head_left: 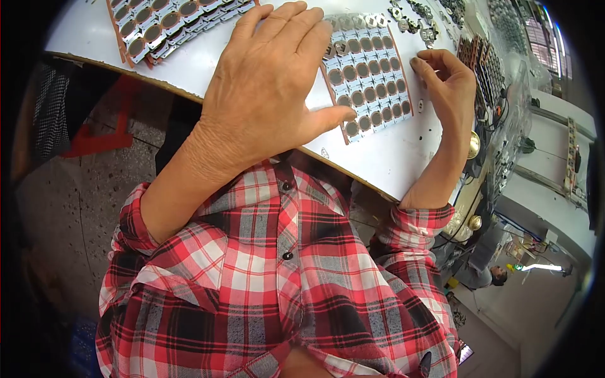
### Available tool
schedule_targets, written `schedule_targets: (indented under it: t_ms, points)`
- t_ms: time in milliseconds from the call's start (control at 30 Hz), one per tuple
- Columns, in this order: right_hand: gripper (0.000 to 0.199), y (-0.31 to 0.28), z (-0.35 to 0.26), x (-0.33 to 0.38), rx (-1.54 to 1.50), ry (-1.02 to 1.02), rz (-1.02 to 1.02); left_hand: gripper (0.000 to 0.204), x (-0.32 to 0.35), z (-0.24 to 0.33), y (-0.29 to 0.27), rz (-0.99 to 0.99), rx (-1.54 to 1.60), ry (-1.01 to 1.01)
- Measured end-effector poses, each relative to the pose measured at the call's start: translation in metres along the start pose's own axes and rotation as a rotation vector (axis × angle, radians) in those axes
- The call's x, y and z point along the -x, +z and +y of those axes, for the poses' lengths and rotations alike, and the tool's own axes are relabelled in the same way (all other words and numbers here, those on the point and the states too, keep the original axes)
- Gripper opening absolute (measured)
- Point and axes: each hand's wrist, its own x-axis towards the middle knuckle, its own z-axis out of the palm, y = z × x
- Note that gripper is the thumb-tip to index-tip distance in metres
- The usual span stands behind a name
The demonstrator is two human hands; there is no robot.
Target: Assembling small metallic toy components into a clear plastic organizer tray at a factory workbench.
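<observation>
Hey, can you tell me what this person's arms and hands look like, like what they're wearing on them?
Both hands, the left hand and the right hand, are bare: no gloves, and no rings or watch that show. The forearms are bare too, with red, white and grey plaid shirt sleeves rolled up below the elbows.

Bare white table (391, 157) lies open below the grid sheet of round metal parts (368, 79); loose metal pieces (413, 22) crowd beyond it, stacked sheets (167, 25) block the left.
</observation>
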Motion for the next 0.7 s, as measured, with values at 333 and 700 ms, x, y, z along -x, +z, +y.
schedule_targets:
  t_ms: [333,700]
  points:
    - [0.016,0.001,-0.005,-0.003,-0.243,0.151,-0.045,0.06,-0.018,0.006,-0.01,-0.055,-0.032,-0.043]
    - [0.022,0.017,-0.03,0.006,-0.792,0.059,-0.176,0.052,-0.012,0.002,-0.001,-0.057,0.016,-0.015]
